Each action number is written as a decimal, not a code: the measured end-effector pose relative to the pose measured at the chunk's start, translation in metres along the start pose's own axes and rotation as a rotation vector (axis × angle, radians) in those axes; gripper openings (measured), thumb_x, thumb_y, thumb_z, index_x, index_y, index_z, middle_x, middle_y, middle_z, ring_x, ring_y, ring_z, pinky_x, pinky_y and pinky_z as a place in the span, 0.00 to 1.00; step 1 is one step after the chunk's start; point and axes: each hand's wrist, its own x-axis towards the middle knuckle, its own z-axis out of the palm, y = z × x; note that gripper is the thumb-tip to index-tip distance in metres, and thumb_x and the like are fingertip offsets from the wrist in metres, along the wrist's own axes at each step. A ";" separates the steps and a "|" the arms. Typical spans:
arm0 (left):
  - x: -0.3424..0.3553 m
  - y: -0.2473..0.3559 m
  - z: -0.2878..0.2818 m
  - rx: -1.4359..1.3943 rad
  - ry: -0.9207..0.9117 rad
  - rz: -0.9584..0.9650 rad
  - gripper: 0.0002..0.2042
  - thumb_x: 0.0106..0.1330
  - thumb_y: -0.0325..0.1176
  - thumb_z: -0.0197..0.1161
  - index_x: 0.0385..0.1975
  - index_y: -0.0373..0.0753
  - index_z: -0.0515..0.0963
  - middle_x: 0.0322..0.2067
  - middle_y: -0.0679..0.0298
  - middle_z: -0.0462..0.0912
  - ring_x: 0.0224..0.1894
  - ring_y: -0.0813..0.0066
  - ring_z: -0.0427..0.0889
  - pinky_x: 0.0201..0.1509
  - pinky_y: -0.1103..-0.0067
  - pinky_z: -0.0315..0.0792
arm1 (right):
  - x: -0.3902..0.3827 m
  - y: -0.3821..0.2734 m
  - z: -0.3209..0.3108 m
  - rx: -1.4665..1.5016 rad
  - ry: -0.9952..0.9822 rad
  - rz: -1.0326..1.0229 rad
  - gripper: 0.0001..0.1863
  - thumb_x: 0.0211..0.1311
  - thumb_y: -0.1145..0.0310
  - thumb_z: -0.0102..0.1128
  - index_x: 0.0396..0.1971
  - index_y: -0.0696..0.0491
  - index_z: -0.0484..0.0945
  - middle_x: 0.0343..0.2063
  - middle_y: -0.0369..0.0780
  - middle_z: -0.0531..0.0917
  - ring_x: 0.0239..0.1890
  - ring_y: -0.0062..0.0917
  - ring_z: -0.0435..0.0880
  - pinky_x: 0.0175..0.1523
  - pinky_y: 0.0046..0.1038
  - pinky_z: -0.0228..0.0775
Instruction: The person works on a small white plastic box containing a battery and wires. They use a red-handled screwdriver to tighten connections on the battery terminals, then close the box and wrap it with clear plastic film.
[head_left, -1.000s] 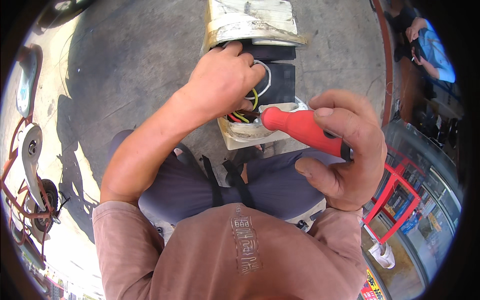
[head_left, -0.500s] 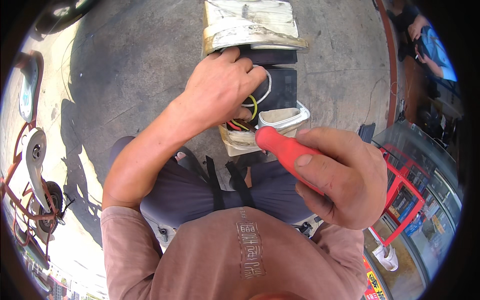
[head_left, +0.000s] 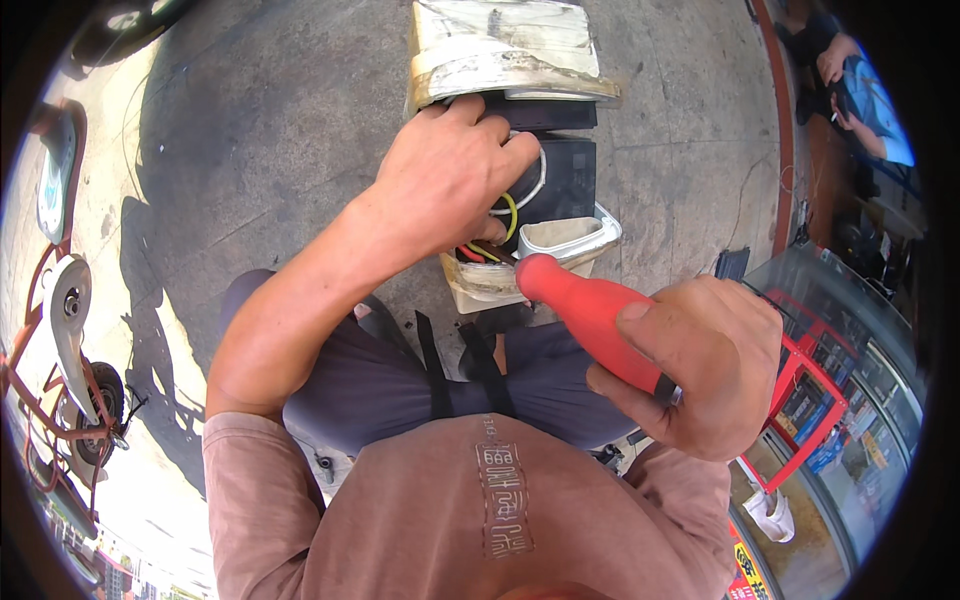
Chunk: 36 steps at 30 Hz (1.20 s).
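Note:
My right hand (head_left: 700,360) grips the red handle of a screwdriver (head_left: 590,310). Its thin brownish shaft points up and left into an opened off-white case (head_left: 480,297), among red, yellow and white wires (head_left: 514,212). My left hand (head_left: 455,165) bends over the case's left side. Its fingertips disappear under the upper off-white cover (head_left: 510,40), while its thumb is low by the wires and the shaft's tip. What those fingers grasp is hidden. A black block (head_left: 565,175) fills the case's middle, and a white oval rim (head_left: 560,235) is at its near right.
Grey concrete (head_left: 290,120) surrounds the case, with my bent knees close below it. At the left are a reddish metal frame and a small wheel (head_left: 100,405). A red rack (head_left: 810,400) and a glass display case (head_left: 870,330) stand right. A seated person (head_left: 865,100) is at the far right.
My right hand and the screwdriver have moved slightly right, and more of the handle's butt end now shows. My left hand keeps its place on the case.

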 end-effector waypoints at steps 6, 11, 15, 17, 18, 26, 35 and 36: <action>-0.001 -0.001 -0.002 -0.005 0.012 -0.004 0.28 0.32 0.40 0.82 0.35 0.42 0.77 0.31 0.64 0.82 0.40 0.61 0.81 0.40 0.68 0.78 | 0.007 0.008 0.017 0.124 0.170 -0.095 0.38 0.33 0.62 0.85 0.49 0.52 0.75 0.29 0.44 0.84 0.24 0.35 0.82 0.28 0.31 0.71; 0.006 0.000 0.000 -0.065 -0.051 -0.037 0.29 0.35 0.40 0.81 0.41 0.44 0.77 0.32 0.65 0.80 0.41 0.60 0.78 0.44 0.67 0.75 | -0.004 -0.005 0.003 0.072 0.051 0.020 0.38 0.35 0.62 0.85 0.50 0.50 0.73 0.36 0.47 0.85 0.27 0.34 0.84 0.28 0.30 0.73; -0.001 -0.001 -0.005 -0.037 -0.042 -0.069 0.25 0.37 0.39 0.81 0.35 0.42 0.77 0.31 0.64 0.81 0.40 0.61 0.80 0.41 0.68 0.77 | -0.001 0.004 0.013 0.169 0.123 0.003 0.36 0.35 0.67 0.82 0.49 0.48 0.74 0.40 0.49 0.84 0.27 0.34 0.83 0.28 0.31 0.73; 0.002 -0.001 -0.003 -0.063 -0.026 -0.055 0.24 0.37 0.39 0.81 0.35 0.43 0.77 0.31 0.65 0.81 0.40 0.61 0.80 0.41 0.68 0.77 | -0.001 0.006 0.015 0.202 0.160 -0.018 0.34 0.36 0.69 0.80 0.49 0.47 0.74 0.41 0.50 0.84 0.27 0.34 0.83 0.27 0.30 0.73; 0.002 -0.001 -0.003 -0.083 -0.035 -0.058 0.25 0.37 0.40 0.81 0.37 0.44 0.77 0.31 0.65 0.80 0.40 0.60 0.78 0.42 0.68 0.76 | -0.002 0.009 0.017 0.233 0.168 -0.052 0.34 0.37 0.70 0.79 0.49 0.47 0.74 0.42 0.51 0.84 0.28 0.34 0.83 0.27 0.29 0.73; 0.001 0.000 -0.001 -0.084 0.021 -0.052 0.21 0.38 0.37 0.79 0.32 0.42 0.76 0.31 0.65 0.79 0.39 0.62 0.80 0.41 0.69 0.76 | -0.006 0.016 0.014 0.221 0.145 0.036 0.35 0.39 0.63 0.81 0.51 0.48 0.73 0.37 0.53 0.84 0.27 0.34 0.82 0.26 0.29 0.72; -0.002 -0.003 -0.003 -0.119 -0.066 -0.079 0.29 0.37 0.39 0.80 0.43 0.45 0.77 0.34 0.66 0.78 0.41 0.61 0.77 0.45 0.67 0.74 | 0.006 0.026 0.028 0.286 0.197 -0.349 0.24 0.41 0.72 0.69 0.42 0.43 0.75 0.37 0.51 0.86 0.29 0.38 0.80 0.27 0.29 0.75; -0.002 -0.003 -0.004 -0.130 -0.070 -0.070 0.28 0.37 0.39 0.80 0.43 0.45 0.77 0.34 0.66 0.78 0.41 0.61 0.76 0.46 0.67 0.74 | 0.007 0.034 0.029 0.274 0.170 -0.483 0.21 0.39 0.72 0.68 0.38 0.43 0.76 0.39 0.51 0.86 0.30 0.38 0.80 0.26 0.30 0.76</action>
